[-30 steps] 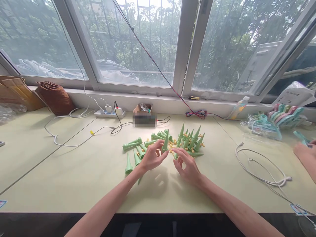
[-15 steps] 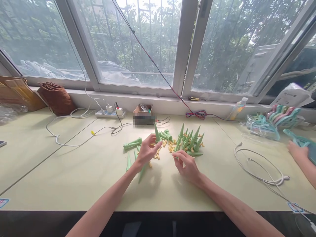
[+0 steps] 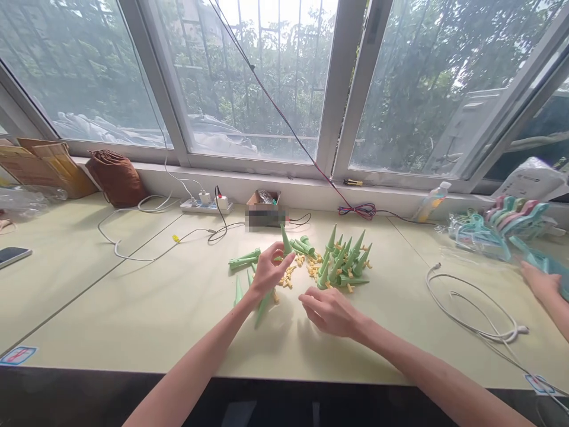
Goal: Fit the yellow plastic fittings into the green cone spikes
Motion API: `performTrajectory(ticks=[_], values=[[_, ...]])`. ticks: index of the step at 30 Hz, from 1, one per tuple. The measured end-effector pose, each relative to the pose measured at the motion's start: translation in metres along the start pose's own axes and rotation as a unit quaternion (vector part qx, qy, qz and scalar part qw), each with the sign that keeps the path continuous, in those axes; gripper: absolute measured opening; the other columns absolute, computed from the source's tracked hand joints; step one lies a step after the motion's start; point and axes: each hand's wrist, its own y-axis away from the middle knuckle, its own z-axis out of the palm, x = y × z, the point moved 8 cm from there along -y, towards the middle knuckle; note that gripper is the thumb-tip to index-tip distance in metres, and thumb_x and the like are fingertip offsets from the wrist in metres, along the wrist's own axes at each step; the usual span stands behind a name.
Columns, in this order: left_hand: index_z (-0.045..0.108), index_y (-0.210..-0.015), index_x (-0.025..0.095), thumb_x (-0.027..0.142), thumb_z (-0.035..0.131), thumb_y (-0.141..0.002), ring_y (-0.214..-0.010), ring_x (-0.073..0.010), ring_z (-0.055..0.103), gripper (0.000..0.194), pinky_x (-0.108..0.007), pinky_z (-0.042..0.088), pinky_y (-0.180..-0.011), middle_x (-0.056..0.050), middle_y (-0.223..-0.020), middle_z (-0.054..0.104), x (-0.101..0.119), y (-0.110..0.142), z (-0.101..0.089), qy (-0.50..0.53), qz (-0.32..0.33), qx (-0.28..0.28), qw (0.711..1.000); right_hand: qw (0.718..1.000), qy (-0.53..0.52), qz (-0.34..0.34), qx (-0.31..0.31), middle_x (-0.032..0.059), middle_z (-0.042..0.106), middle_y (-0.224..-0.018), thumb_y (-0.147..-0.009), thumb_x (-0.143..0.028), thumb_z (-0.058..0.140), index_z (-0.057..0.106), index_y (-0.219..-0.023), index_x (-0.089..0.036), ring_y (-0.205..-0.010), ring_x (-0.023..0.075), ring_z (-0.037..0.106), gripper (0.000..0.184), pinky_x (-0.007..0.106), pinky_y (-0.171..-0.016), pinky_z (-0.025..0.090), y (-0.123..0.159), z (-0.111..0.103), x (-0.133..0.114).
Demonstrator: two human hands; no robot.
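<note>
My left hand pinches a green plastic cone upright, its tip pointing up, over a scatter of small yellow pieces. My right hand hovers low over the table just right of it, fingers curled loosely, and whether they hold a small piece is not clear. A cluster of standing green cones sits beyond my right hand. More green cones lie flat to the left of my left hand, and one lies under my left wrist.
A power strip with white cables, a small cardboard box and a brown bag line the windowsill edge. A white cable loops at right. Another person's hand handles teal hangers. A phone lies far left.
My left hand carried the green cone leftward from the pile's centre and keeps it upright. My right hand drew back toward me and lowered. The other person's hand shifted among the hangers.
</note>
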Motion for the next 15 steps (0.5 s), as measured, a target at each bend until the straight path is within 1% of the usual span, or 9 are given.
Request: performTrajectory(ticks=[3,5,8,12,15], values=[[0.06,-0.09,0.019,0.042,0.065,-0.085,-0.075,-0.0155,0.065,0.025,-0.02,0.05,-0.05,-0.003,-0.086,0.065,0.001,0.0,0.0,0.008,0.004,0.004,1.0,0.997,0.013,0.038,-0.067,0.0055,0.061,-0.09,-0.098,-0.019,0.043,0.061,-0.104,-0.016,-0.054,0.0098,0.043,0.02,0.025,-0.05,0.025,-0.019,0.003,0.001],[0.06,-0.09,0.018,0.041,0.065,-0.085,-0.076,-0.0156,0.066,0.024,-0.02,0.05,-0.052,-0.003,-0.087,0.066,0.002,0.0,-0.001,0.008,0.005,0.007,1.0,0.993,0.027,0.065,-0.09,0.0067,0.061,-0.095,-0.098,-0.019,0.043,0.062,-0.104,-0.016,-0.053,0.0091,0.041,0.019,0.025,-0.05,0.023,-0.032,0.006,0.005],[0.06,-0.09,0.018,0.041,0.066,-0.084,-0.077,-0.0158,0.065,0.024,-0.022,0.052,-0.055,-0.003,-0.085,0.066,0.004,0.001,-0.001,0.003,0.009,0.013,1.0,0.988,0.035,0.09,-0.118,0.0074,0.06,-0.1,-0.098,-0.016,0.044,0.062,-0.108,-0.017,-0.052,0.0078,0.04,0.021,0.025,-0.05,0.023,-0.044,0.017,0.01],[0.061,-0.089,0.018,0.039,0.068,-0.082,-0.076,-0.0153,0.063,0.023,-0.023,0.053,-0.058,-0.003,-0.086,0.065,0.009,0.003,0.001,-0.012,0.022,0.015,1.0,0.983,0.054,0.103,-0.14,0.0075,0.058,-0.098,-0.098,-0.016,0.043,0.061,-0.105,-0.017,-0.052,0.0086,0.042,0.019,0.026,-0.051,0.023,-0.044,0.032,0.015],[0.061,-0.087,0.018,0.04,0.068,-0.082,-0.075,-0.0149,0.063,0.023,-0.024,0.054,-0.059,-0.003,-0.084,0.064,0.009,0.005,0.003,-0.022,0.024,0.015,0.999,0.982,0.059,0.096,-0.148,0.0079,0.058,-0.098,-0.097,-0.016,0.045,0.059,-0.103,-0.017,-0.055,0.0098,0.044,0.015,0.027,-0.051,0.024,-0.039,0.039,0.016]])
